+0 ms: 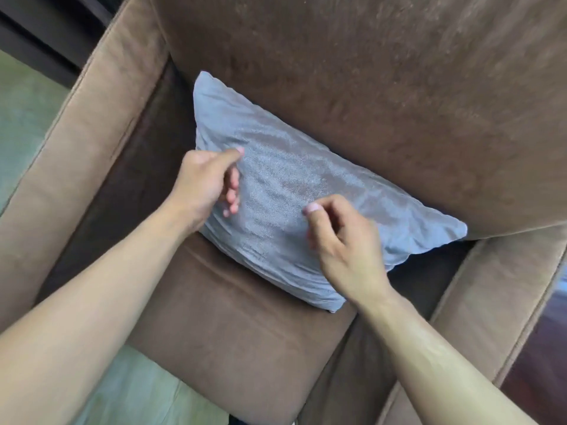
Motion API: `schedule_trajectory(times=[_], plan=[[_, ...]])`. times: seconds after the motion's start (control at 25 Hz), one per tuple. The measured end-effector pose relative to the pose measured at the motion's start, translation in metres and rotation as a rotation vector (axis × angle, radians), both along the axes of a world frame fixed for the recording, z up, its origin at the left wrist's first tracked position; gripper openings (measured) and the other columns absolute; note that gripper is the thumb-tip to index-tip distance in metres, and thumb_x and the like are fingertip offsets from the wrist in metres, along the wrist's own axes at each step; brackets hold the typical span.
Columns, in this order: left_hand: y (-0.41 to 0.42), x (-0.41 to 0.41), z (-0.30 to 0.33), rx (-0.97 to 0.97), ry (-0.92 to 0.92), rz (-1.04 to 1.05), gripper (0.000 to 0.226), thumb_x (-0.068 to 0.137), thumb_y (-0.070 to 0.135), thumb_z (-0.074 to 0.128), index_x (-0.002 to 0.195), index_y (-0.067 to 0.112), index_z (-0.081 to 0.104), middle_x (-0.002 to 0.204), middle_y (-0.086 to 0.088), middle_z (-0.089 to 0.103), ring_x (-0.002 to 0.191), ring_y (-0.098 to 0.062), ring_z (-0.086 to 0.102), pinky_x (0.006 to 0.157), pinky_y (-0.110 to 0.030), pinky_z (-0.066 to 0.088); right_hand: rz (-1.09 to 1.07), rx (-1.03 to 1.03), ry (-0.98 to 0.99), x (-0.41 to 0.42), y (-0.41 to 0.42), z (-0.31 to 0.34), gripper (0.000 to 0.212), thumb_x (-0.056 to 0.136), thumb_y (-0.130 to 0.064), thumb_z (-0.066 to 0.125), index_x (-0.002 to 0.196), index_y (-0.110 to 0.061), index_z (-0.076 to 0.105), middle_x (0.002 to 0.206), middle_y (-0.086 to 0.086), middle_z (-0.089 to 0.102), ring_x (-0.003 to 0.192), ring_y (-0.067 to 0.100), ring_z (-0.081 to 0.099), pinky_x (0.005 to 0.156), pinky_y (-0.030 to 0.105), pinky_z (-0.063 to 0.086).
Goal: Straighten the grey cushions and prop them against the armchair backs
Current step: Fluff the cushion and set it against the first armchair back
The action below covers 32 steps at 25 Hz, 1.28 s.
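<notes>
One grey cushion [285,179] leans against the back [368,81] of a brown armchair, its lower edge resting on the seat [233,332]. It stands slightly askew, with wrinkles across its face. My left hand [205,185] hovers in front of the cushion's left part, fingers loosely curled, holding nothing. My right hand [343,240] is in front of the cushion's lower right part, fingers also loosely curled and empty. Whether either hand touches the fabric I cannot tell.
The armchair's left armrest [79,154] and right armrest [497,308] flank the seat. Pale green floor [27,111] shows at the left and below the seat front. A dark wooden surface [540,363] lies at the far right.
</notes>
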<state>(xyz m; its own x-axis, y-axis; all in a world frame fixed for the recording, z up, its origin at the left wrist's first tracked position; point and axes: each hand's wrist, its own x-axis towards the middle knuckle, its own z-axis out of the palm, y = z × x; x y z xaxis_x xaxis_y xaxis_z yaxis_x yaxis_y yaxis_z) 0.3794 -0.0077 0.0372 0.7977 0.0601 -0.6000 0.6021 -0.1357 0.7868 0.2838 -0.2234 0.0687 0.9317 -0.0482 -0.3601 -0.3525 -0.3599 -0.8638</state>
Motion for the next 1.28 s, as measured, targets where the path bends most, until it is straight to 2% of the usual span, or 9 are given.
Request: schedule_trajectory(times=[0.12,0.32,0.52,0.72,0.8,0.96,1.08,1.2,1.28], plan=[[0.002,-0.020,-0.012,-0.234,0.311,-0.248,0.042,0.098,0.039,0.063,0.075,0.005,0.075,0.073,-0.025,0.075,0.062,-0.038,0.077,0.051,-0.036,0.062,-0.055,0.425,0.424,0.007,0.020,-0.007,0.019,0.105,-0.019,0.051,0.108,-0.007,0.066,0.085,0.013,0.073,0.069,0.025,0.070,0.058,0.030,0.054],[0.085,0.000,-0.026,-0.173,0.106,0.482,0.033,0.103,0.038,0.048,0.094,0.011,0.064,0.079,-0.015,0.069,0.049,-0.023,0.066,0.048,-0.027,0.051,-0.488,0.261,0.405,-0.021,-0.080,-0.013,0.029,0.101,-0.019,0.051,0.095,-0.001,0.072,0.092,0.024,0.076,0.079,0.030,0.077,0.071,0.034,0.062],[0.016,0.003,-0.015,-0.415,0.264,-0.155,0.044,0.089,0.052,0.064,0.092,0.010,0.080,0.085,-0.017,0.080,0.068,-0.034,0.078,0.054,-0.035,0.061,-0.326,0.606,0.419,-0.003,-0.050,-0.008,0.036,0.098,-0.036,0.053,0.114,-0.008,0.068,0.101,0.023,0.075,0.094,0.037,0.074,0.080,0.041,0.063],[0.039,0.031,-0.019,-0.474,0.057,0.591,0.039,0.101,0.041,0.051,0.104,0.006,0.070,0.090,-0.013,0.082,0.078,-0.028,0.080,0.067,-0.035,0.064,-0.802,0.698,0.251,-0.020,-0.089,-0.015,0.030,0.104,-0.022,0.046,0.124,-0.004,0.059,0.115,0.026,0.071,0.104,0.037,0.072,0.085,0.043,0.060],[0.061,0.026,-0.013,-0.489,0.037,0.526,0.037,0.089,0.046,0.065,0.079,0.012,0.070,0.068,-0.006,0.074,0.052,-0.021,0.067,0.052,-0.026,0.052,-0.971,0.753,0.209,-0.040,-0.114,-0.015,0.029,0.099,-0.019,0.050,0.118,-0.001,0.062,0.112,0.028,0.071,0.103,0.040,0.071,0.078,0.042,0.061],[0.024,0.003,-0.021,-0.302,0.380,-0.136,0.060,0.083,0.066,0.065,0.067,0.010,0.076,0.067,-0.015,0.076,0.053,-0.028,0.072,0.049,-0.027,0.055,-0.576,0.892,0.446,-0.037,-0.096,-0.017,0.029,0.096,-0.024,0.053,0.112,-0.009,0.071,0.106,0.025,0.074,0.100,0.040,0.072,0.087,0.048,0.059],[0.012,-0.023,-0.034,0.045,0.620,-0.484,0.093,0.074,0.091,0.047,0.080,0.004,0.078,0.088,-0.020,0.081,0.074,-0.031,0.080,0.049,-0.027,0.053,-0.186,0.567,0.619,-0.035,-0.093,-0.027,0.028,0.103,-0.021,0.048,0.118,-0.011,0.070,0.115,0.017,0.074,0.110,0.029,0.070,0.101,0.045,0.050],[0.025,-0.056,-0.052,0.314,0.468,-0.323,0.077,0.090,0.077,0.048,0.089,0.005,0.077,0.094,-0.013,0.082,0.090,-0.026,0.078,0.088,-0.044,0.061,-0.388,0.369,0.571,-0.057,-0.116,-0.040,0.024,0.103,-0.016,0.048,0.111,-0.015,0.071,0.114,0.009,0.075,0.108,0.018,0.070,0.102,0.038,0.048],[0.036,-0.078,-0.058,0.413,0.354,0.046,0.052,0.103,0.056,0.045,0.096,0.012,0.071,0.109,-0.017,0.078,0.090,-0.027,0.071,0.087,-0.043,0.057,-0.659,0.311,0.522,-0.079,-0.131,-0.042,0.022,0.101,-0.014,0.046,0.107,-0.015,0.068,0.112,0.012,0.074,0.104,0.019,0.071,0.101,0.039,0.051]])
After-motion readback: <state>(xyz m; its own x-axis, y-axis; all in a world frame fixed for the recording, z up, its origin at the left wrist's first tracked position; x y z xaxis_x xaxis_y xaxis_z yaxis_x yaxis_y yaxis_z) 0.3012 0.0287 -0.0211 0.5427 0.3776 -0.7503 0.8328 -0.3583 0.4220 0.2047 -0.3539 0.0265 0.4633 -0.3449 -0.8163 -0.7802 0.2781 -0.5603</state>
